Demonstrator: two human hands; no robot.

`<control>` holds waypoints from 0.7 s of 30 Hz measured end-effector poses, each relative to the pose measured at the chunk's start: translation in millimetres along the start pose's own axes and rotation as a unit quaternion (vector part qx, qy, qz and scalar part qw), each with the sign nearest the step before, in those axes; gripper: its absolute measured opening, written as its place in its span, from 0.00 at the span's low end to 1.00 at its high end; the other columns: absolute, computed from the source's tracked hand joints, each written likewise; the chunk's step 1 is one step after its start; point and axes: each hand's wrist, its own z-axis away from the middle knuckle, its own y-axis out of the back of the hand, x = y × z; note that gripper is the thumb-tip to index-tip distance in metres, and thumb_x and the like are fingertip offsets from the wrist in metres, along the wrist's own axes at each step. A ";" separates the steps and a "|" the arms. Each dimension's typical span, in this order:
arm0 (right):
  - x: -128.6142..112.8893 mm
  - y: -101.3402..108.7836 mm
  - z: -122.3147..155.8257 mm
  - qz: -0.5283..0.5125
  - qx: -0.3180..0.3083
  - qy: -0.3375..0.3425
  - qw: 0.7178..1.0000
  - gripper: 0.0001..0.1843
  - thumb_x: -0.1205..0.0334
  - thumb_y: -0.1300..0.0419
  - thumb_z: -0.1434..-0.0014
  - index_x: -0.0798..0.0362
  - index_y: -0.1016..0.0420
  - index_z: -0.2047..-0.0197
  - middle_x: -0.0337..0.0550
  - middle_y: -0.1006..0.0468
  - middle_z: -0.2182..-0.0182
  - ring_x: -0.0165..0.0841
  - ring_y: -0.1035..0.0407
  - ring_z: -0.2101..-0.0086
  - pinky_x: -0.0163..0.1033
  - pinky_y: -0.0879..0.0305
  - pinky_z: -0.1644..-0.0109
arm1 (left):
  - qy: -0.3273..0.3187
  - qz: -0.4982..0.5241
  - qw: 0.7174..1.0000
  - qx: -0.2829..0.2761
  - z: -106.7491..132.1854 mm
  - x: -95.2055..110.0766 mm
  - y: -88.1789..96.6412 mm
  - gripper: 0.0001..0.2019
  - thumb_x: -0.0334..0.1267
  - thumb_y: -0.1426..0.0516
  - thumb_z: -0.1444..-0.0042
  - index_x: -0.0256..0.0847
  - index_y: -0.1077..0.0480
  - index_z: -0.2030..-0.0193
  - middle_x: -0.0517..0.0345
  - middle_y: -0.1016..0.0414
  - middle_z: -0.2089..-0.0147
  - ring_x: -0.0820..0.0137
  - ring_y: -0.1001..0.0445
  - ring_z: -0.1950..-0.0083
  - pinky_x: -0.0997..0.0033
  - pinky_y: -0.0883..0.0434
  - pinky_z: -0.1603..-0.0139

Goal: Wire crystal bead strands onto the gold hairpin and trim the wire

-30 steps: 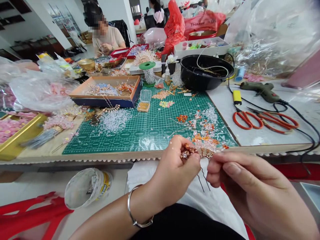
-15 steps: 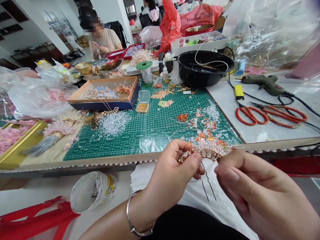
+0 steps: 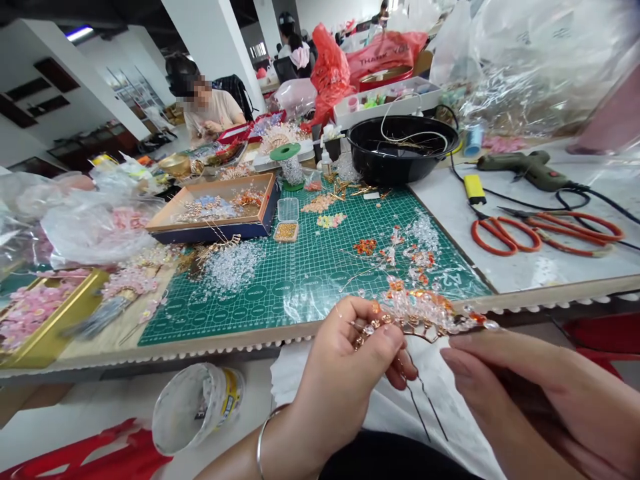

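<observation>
My left hand (image 3: 350, 360) pinches a beaded hairpin (image 3: 417, 310) between thumb and fingers, just over the table's front edge. Clear and orange beads crowd its gold-coloured frame, and two wavy dark prongs point down below the fingers. At the hairpin's right end, my right hand (image 3: 525, 387) has its thumb and index fingertips together. Whatever lies between those tips is hidden or too fine to see. On the green cutting mat (image 3: 300, 290) behind lie orange beads (image 3: 365, 247), beaded sprigs (image 3: 419, 257) and a heap of clear beads (image 3: 233, 267).
Red-handled scissors (image 3: 505, 237), pliers-like tools, a yellow lighter (image 3: 473, 190) and a glue gun (image 3: 535, 170) lie right. A black basin (image 3: 400, 157) stands behind. Left are a box of hair ornaments (image 3: 215, 230) and a gold tray (image 3: 75, 320). A white bucket (image 3: 187, 413) stands below; another person sits opposite.
The right fingers have shifted slightly right and down at the hairpin's end, uncovering more beads there. My left hand keeps its hold. The camera view has tilted a little.
</observation>
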 end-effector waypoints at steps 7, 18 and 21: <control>-0.9 1.1 2.2 0.011 -0.020 0.015 1.000 0.08 0.64 0.44 0.34 0.42 0.31 0.54 0.34 0.21 0.67 0.28 0.26 0.73 0.29 0.30 0.73 | -0.007 0.005 1.000 0.001 1.5 1.1 2.2 0.09 0.37 0.40 0.38 0.39 0.38 0.61 0.65 0.26 0.73 0.79 0.27 0.73 0.80 0.32 0.71; -1.9 -7.1 -6.4 0.106 -0.011 0.008 0.994 0.05 0.59 0.42 0.37 0.47 0.31 0.66 0.32 0.27 0.80 0.29 0.36 0.83 0.39 0.49 0.80 | -0.025 -0.016 1.000 0.011 2.9 -0.1 4.6 0.08 0.37 0.40 0.37 0.40 0.35 0.61 0.64 0.24 0.71 0.79 0.28 0.69 0.78 0.31 0.65; -1.9 -7.6 -8.3 0.110 -0.003 0.000 0.994 0.05 0.58 0.41 0.37 0.46 0.30 0.66 0.32 0.28 0.80 0.28 0.38 0.83 0.39 0.50 0.79 | -0.021 -0.015 1.000 0.005 2.0 -0.1 5.0 0.07 0.37 0.40 0.36 0.40 0.35 0.61 0.64 0.22 0.70 0.78 0.26 0.69 0.77 0.29 0.63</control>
